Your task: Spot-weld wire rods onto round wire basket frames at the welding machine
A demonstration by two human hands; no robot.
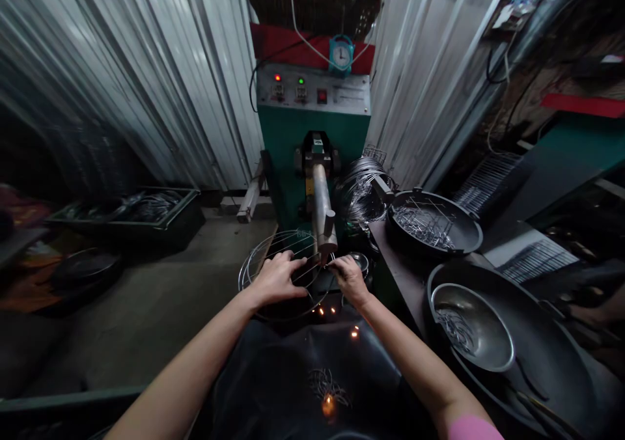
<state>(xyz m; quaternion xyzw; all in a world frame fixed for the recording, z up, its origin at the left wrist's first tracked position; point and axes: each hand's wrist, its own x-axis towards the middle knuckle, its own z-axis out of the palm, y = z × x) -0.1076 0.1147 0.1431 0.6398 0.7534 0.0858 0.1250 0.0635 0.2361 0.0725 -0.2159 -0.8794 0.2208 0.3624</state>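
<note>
A round wire rack lies under the metal arm of a green welding machine. My left hand rests on the rack with its fingers curled over the wires. My right hand pinches a thin wire piece at the rack's right side, just below the arm's tip. Orange sparks fall onto the dark apron over my lap, where loose wire bits lie.
At right, a dark bench holds a pan of short wire pieces, a steel bowl inside a big black pan, and a coil of wire. Wire grids lean behind. A crate stands on the floor at left. Corrugated metal walls surround.
</note>
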